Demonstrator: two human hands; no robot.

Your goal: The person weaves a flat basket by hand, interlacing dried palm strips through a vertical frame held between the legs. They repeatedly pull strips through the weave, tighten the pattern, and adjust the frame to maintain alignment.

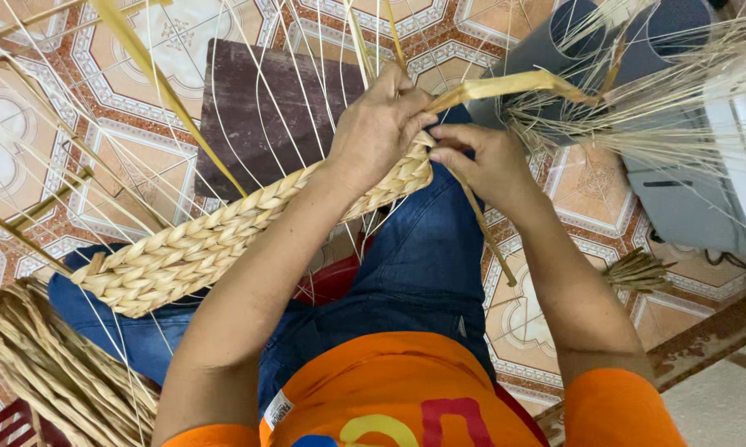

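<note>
A wide braided band of pale straw (199, 240) runs from my left knee up to my hands, woven over thin white upright spokes (257, 91). My left hand (381, 124) presses on the band's upper end and pinches a flat tan straw strand (505, 84) that bends off to the right. My right hand (481, 157) grips the band's end just beside it, fingers curled on the weave. A second loose strand (489, 240) hangs down below my right hand over my blue jeans.
A dark purple board (257, 116) lies on the patterned tile floor (25, 141). Grey boxes with bundled straw (638, 108) stand at the right. Twisted straw rope (50, 372) piles at the lower left. A small straw tuft (638, 271) lies by my right elbow.
</note>
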